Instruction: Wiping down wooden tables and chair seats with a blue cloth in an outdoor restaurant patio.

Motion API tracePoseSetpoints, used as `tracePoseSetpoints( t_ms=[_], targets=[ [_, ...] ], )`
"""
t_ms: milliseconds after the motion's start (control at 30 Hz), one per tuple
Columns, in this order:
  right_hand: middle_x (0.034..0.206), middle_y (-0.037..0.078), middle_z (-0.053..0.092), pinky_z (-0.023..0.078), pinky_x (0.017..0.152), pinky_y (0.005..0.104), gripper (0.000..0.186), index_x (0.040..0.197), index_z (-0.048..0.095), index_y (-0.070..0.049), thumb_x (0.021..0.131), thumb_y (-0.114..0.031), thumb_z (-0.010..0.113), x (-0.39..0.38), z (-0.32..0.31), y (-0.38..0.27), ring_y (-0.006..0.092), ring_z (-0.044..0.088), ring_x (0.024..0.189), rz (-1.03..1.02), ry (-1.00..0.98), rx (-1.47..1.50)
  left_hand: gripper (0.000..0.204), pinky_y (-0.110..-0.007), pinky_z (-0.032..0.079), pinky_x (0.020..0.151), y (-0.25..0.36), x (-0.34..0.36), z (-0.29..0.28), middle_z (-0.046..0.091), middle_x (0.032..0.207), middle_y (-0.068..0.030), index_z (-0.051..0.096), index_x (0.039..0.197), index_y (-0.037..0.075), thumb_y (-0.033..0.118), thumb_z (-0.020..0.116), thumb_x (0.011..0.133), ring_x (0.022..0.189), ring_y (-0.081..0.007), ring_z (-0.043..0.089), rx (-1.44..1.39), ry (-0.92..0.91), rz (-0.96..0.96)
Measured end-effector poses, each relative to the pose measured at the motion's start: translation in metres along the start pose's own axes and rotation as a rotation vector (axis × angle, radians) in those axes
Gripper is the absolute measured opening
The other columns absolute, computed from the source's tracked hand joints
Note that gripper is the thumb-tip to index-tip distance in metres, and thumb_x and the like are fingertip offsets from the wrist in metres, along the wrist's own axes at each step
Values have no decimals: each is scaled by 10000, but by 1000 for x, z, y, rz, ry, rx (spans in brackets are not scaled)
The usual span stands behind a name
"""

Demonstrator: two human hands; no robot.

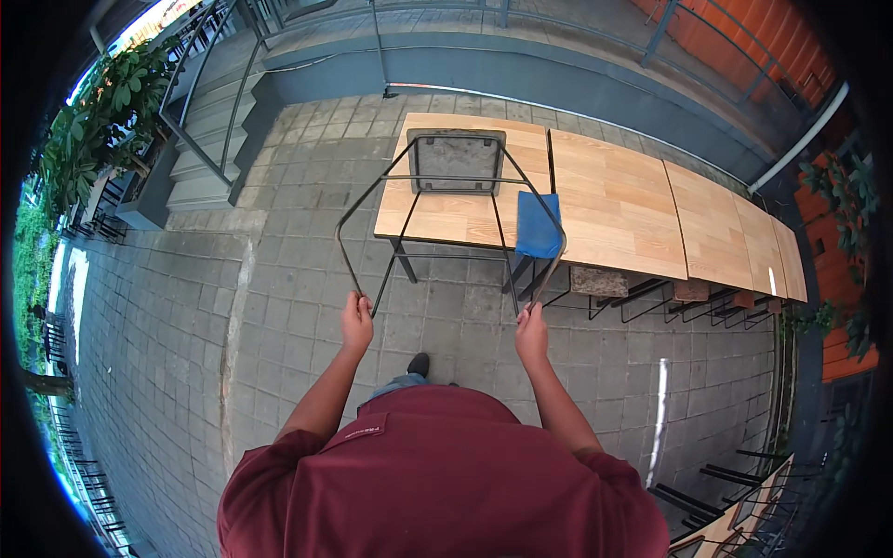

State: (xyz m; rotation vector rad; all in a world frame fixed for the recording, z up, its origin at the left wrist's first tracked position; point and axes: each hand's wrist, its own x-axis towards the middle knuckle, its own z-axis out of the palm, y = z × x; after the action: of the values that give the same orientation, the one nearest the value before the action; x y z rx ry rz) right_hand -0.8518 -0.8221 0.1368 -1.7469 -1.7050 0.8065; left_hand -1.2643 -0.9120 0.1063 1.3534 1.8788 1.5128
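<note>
A metal-framed stool (456, 163) is in both my hands, tipped so the underside of its dark square seat faces me. Its seat lies over the wooden table (437, 219), and its thin black legs reach back toward my body. My left hand (356, 321) is closed round the left leg end. On the right leg end my right hand (531, 333) is closed too. Beside the right leg, a blue cloth (537, 225) hangs over the table's near edge, partly crossed by the frame. Whether the seat touches the tabletop I cannot tell.
More wooden tables (614, 200) run in a row to the right, with several stools (598, 282) under them. Steps (214, 153) with a metal railing rise at the far left, by a leafy plant (116, 93). An overturned table (739, 511) lies at the lower right.
</note>
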Motion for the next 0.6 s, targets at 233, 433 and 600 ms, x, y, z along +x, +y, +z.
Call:
tracePoseSetpoints(
  t_ms=[233, 433, 600],
  targets=[
    [1062, 173, 548, 539, 880, 451, 452, 1274, 338, 2, 920, 28, 618, -6, 86, 102, 359, 666, 971, -70, -90, 5, 145, -555, 549, 860, -61, -41, -1, 747, 1041, -232, 589, 1211, 33, 108, 503, 1121, 1035, -511, 697, 209, -200, -90],
    [1140, 182, 532, 511, 963, 447, 559, 1289, 319, -17, 865, 16, 682, -12, 101, 117, 354, 631, 1047, 73, -98, -24, 252, -555, 551, 958, -87, -29, -11, 745, 1164, -248, 630, 1264, 59, 38, 511, 1043, 1148, -498, 678, 393, -373, 163],
    [1172, 189, 531, 497, 996, 455, 597, 1299, 319, -13, 850, -2, 714, -12, 108, 111, 361, 622, 1102, 13, -115, -3, 282, -477, 573, 989, -123, 50, -51, 763, 1154, -206, 690, 1288, 47, 64, 551, 1043, 1117, -402, 735, 143, -472, -327]
  ],
)
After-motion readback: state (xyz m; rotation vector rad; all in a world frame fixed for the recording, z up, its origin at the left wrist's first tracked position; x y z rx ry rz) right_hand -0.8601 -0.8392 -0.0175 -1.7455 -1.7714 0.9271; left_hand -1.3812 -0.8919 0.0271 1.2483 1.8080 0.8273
